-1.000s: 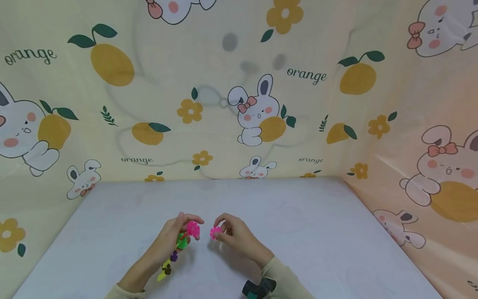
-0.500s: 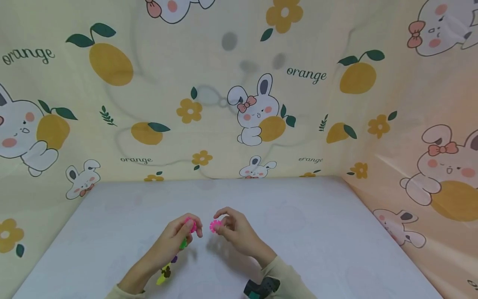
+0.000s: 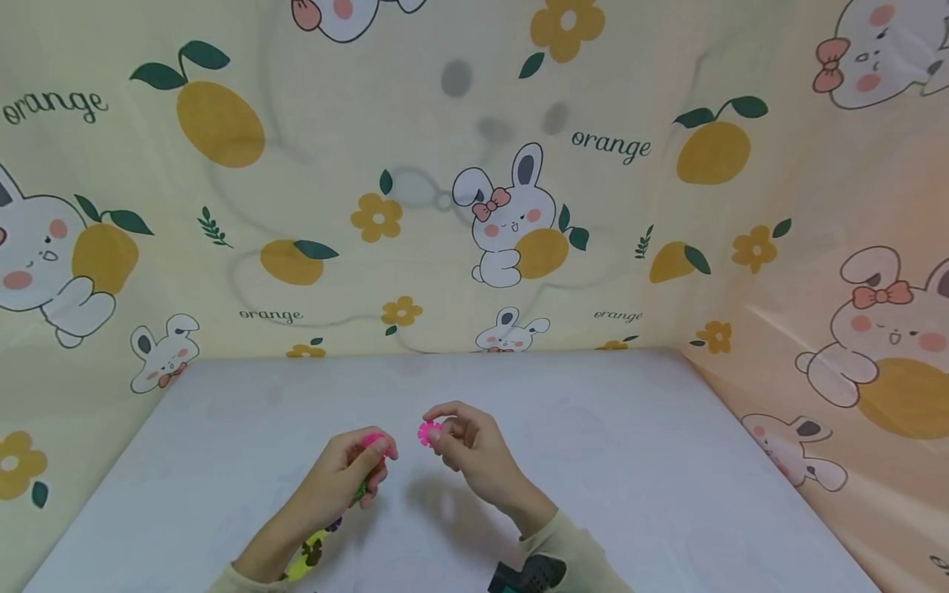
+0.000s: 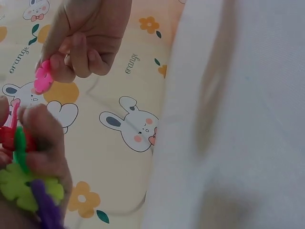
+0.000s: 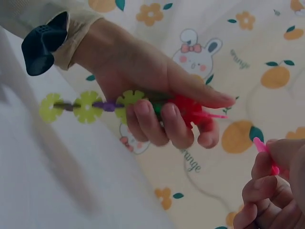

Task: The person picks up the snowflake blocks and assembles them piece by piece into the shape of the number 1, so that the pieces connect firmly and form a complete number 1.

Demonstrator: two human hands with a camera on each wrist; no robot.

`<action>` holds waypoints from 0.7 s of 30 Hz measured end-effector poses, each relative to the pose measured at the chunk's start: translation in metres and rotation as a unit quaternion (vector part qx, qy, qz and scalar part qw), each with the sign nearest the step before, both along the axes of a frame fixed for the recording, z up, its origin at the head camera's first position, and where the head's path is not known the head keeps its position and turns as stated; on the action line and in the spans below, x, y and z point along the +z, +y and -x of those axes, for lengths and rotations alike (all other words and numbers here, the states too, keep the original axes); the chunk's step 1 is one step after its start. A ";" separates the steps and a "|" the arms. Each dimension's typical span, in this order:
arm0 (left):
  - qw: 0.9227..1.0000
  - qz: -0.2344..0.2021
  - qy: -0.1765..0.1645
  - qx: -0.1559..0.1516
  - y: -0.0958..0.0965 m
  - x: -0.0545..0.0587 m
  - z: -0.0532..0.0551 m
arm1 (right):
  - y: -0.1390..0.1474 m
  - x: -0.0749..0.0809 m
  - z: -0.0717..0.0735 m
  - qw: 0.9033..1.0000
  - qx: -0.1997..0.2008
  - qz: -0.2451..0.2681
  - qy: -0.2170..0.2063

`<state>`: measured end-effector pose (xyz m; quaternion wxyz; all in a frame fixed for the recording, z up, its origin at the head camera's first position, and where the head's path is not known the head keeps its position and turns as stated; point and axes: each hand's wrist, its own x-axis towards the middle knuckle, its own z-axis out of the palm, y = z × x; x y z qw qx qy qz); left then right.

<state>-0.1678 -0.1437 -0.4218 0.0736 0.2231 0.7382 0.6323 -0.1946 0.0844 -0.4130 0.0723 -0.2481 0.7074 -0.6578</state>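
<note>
My left hand (image 3: 344, 473) grips a chain of interlocking snowflake discs (image 5: 89, 107), fingers curled round its upper end. In the right wrist view the chain runs from yellow-green discs with dark and purple ones between them to green, red and a thin pink disc (image 5: 217, 115) beside the thumb. Part of the green and red pieces is hidden by the fingers. Across a small gap, my right hand (image 3: 478, 453) pinches a single pink snowflake disc (image 3: 427, 433) between thumb and fingers. That loose disc (image 4: 43, 77) shows its notched face in the left wrist view, apart from the chain.
A white table surface (image 3: 630, 461) lies under both hands, which cast shadows on it. Cream cloth (image 3: 319, 181) printed with rabbits and oranges stands behind and along the sides. A dark band (image 3: 526, 574) is on the right wrist.
My right hand has risen a little with its pink disc. The left thumb and fingers have closed over the chain's pink end, and the yellow end has swung down and left toward the sleeve.
</note>
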 end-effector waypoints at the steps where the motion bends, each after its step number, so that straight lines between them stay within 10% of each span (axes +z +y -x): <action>1: 1.000 0.003 -0.006 -0.001 0.000 0.001 0.000 | 0.000 0.001 0.000 1.000 0.000 0.003 -0.002; 21: 0.997 0.068 0.019 -0.002 0.000 0.005 -0.002 | -0.005 0.010 -0.009 0.999 -0.025 0.019 -0.006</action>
